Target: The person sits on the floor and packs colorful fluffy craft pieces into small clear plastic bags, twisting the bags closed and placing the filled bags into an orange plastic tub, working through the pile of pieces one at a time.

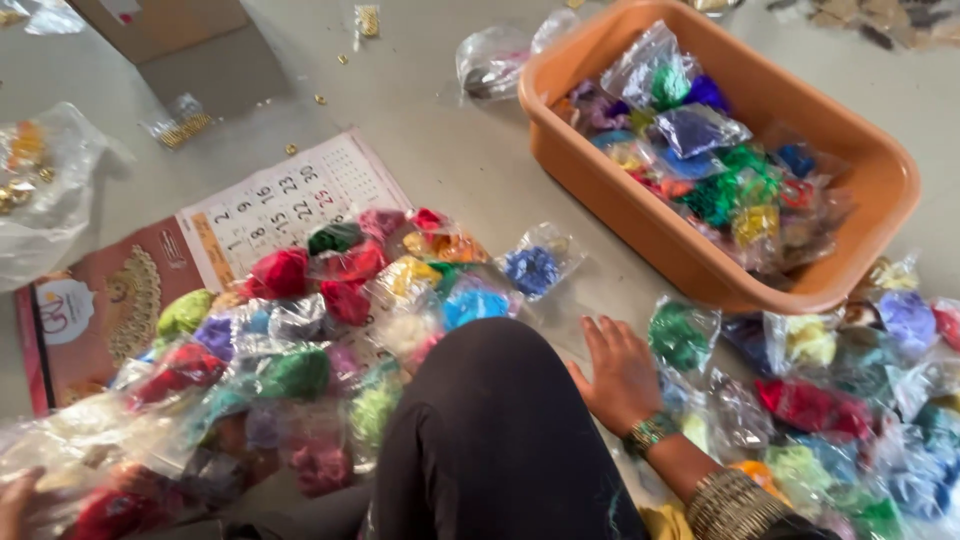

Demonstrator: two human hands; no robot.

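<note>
**Bright packets ring a seated sorter on a grey floor**

A person sits on the floor [450,150] among dozens of small clear plastic packets, each holding a tuft of coloured material. The right hand [618,375] lies palm down on the bare floor between two heaps, fingers [600,340] straight and slightly spread, holding nothing; a green beaded band circles the wrist and a stack of gold bangles [730,505] sits higher on the forearm. Just beside the fingertips stands a packet of dark green [680,335], and a packet of blue [532,268] lies a little farther off, ahead and to the left. A black-clad knee [490,430] fills the lower centre.

The left hand [15,505] shows only at the lower left corner, at the edge of the left heap of packets [270,360]; how its fingers are set cannot be told. That heap, in red, green, yellow and purple, spreads across a wall calendar sheet [270,210] lying flat, its white date grid uppermost and a reddish-brown panel with a gold ornament below.

At upper right an orange rectangular plastic tub [640,215] holds more packets in blue, green, purple and yellow. Further packets [850,400] crowd the floor below it. A brown cardboard box [180,40] stands at upper left, with a crumpled clear bag [45,190] at the left edge.
</note>
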